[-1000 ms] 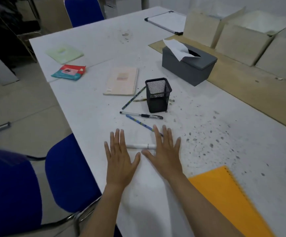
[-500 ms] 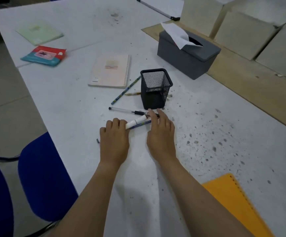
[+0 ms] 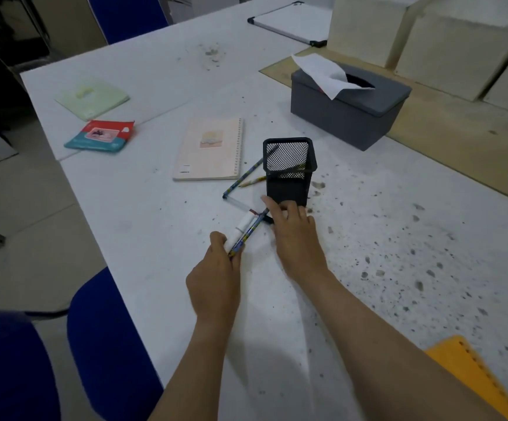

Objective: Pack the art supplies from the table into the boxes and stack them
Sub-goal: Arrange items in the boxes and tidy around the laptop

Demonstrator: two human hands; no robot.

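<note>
My left hand (image 3: 216,278) grips a white marker (image 3: 243,226) together with a blue patterned pencil (image 3: 250,230) near the table's front edge. My right hand (image 3: 292,235) lies just right of them, its fingers curled over the far ends of these pens and touching the base of a black mesh pen cup (image 3: 289,171). A clear pen (image 3: 240,205) lies under the marker tip. Another blue pencil (image 3: 242,179) and a short yellow pencil (image 3: 251,181) lie left of the cup. A pink spiral notebook (image 3: 208,150) rests behind them.
A grey tissue box (image 3: 350,107) stands at the back right, with pale cardboard boxes (image 3: 447,53) behind it. An orange notebook (image 3: 474,378) lies at the front right. A red-teal packet (image 3: 100,136), a green pad (image 3: 91,97) and a whiteboard (image 3: 289,21) lie further off. Blue chairs (image 3: 110,344) stand left.
Both hands went from lying flat to gathering the pens. My left hand has closed round the marker and pencil, and my right hand has reached the cup's base.
</note>
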